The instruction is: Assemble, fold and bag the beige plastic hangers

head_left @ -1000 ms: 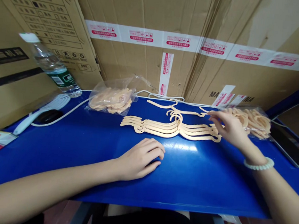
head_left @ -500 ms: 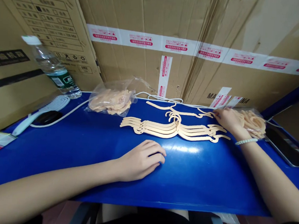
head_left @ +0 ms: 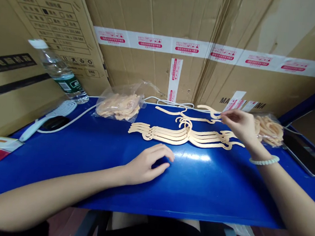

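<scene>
On the blue table (head_left: 92, 171) lies a stack of several beige plastic hangers (head_left: 183, 135), with one more hanger (head_left: 185, 115) flat just behind it. My right hand (head_left: 238, 125) hovers over the stack's right end, its fingers pinched on a curved beige hook piece (head_left: 209, 110) lifted off the table. Right beside this hand sits a clear bag of beige hook pieces (head_left: 269, 128). My left hand (head_left: 148, 163) rests on the table in front of the stack, fingers loosely curled, holding nothing.
A second clear bag of beige parts (head_left: 118, 105) lies at the back left. A water bottle (head_left: 59, 72), a white brush (head_left: 47, 117), a black object (head_left: 53, 122) and a white cable (head_left: 159, 101) lie left and behind. Cardboard boxes (head_left: 181, 35) wall the back. A dark tray (head_left: 306, 153) sits at right.
My right hand went to the bag of hook pieces, then came back left and up holding one hook piece. My left hand stayed in place.
</scene>
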Tool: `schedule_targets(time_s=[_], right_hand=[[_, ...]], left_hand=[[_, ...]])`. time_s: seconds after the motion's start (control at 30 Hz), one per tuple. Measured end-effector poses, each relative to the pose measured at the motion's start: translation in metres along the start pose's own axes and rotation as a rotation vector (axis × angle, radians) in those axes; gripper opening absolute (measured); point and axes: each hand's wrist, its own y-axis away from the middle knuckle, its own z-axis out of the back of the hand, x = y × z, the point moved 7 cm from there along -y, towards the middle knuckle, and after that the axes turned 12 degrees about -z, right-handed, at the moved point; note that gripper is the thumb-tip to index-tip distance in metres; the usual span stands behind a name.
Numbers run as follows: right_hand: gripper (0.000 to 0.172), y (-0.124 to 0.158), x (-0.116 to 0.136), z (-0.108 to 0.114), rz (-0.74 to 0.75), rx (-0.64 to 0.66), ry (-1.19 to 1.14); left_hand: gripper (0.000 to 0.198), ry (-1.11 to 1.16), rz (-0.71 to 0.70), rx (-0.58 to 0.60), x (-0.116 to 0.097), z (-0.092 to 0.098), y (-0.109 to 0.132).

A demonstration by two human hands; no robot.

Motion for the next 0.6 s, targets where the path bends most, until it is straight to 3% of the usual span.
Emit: schedule_targets(time_s=[0.13,0.27,0.4,0.6], right_hand=[[0.027,0.051,0.047,-0.06,-0.03,0.44,-0.307],[0.026,0.105,0.079,-0.102,-0.025,0.727,-0.39],[0.03,0.128,0.079,-0.123,-0.047,0.817,-0.413],[0.034,0.126,0.075,-0.131,-0.013,0.811,-0.419]], left_hand=[[0.017,0.205,0.27,-0.135,0.02,0.002,0.003],[0.021,0.312,0.39,-0.206,0.03,0.0,0.007],[0.028,0.335,0.362,-0.215,0.027,0.0,0.003],[0.032,0.325,0.35,-0.172,0.025,-0.003,0.002]])
